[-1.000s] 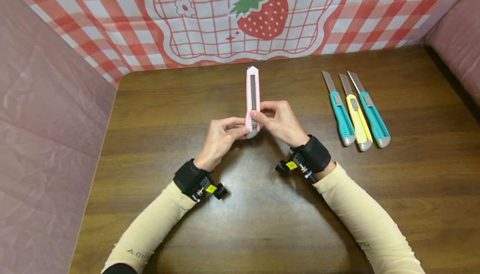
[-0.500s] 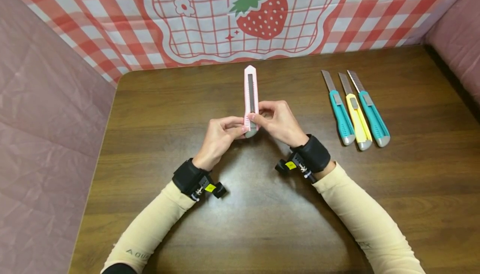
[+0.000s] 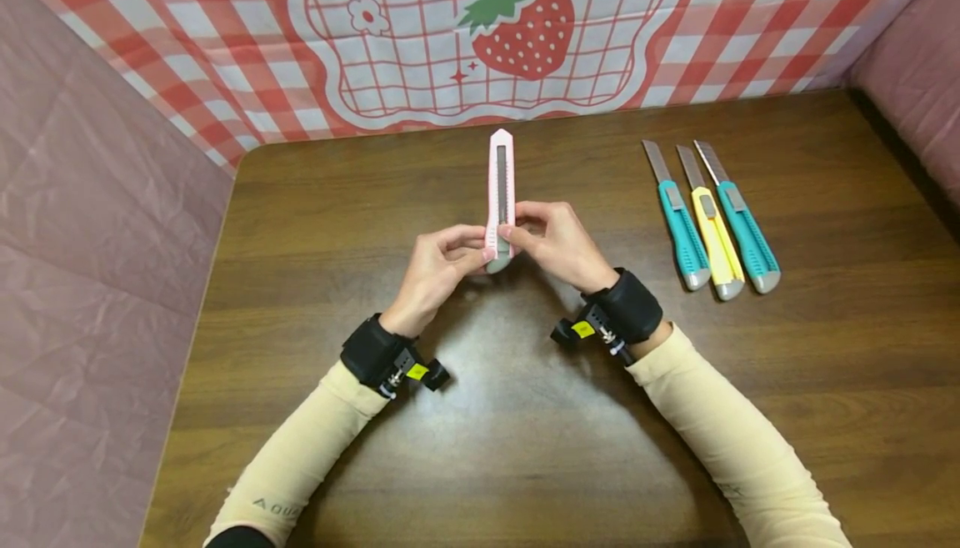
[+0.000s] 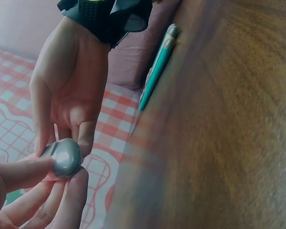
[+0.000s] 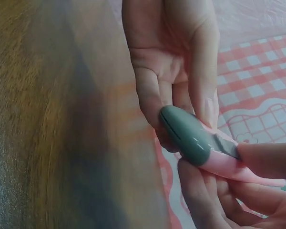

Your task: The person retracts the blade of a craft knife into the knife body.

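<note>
Left hand (image 3: 432, 273) and right hand (image 3: 564, 243), nearly closed, both pinch the pink cutter (image 3: 501, 185), which points to twelve o'clock; three other cutters (image 3: 718, 239) lie at three.

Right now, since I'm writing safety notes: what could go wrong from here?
The right hand has its thumb at the slider of the pink cutter; a slip might push out a blade. The yellow cutter lies with a bare blade; a careless reach there could nick a finger.
</note>
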Demonstrator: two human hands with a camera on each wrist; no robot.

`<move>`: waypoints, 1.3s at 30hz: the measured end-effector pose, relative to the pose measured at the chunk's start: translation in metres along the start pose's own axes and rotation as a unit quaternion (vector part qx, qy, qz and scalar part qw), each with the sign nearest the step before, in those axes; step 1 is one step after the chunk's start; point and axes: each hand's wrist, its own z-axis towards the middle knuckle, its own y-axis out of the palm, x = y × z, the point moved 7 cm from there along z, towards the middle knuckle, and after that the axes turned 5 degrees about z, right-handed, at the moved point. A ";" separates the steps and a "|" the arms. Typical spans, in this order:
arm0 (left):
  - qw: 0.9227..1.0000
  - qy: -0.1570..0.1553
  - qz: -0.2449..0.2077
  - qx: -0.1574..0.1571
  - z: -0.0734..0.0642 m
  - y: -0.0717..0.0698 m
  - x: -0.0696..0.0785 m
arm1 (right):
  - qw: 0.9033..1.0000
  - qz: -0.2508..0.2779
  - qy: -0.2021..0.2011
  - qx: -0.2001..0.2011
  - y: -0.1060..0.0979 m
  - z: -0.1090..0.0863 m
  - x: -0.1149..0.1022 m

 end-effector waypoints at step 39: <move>0.963 -0.111 0.235 0.068 0.024 -0.119 -0.015 | 0.997 0.046 0.035 -0.045 0.015 0.005 0.041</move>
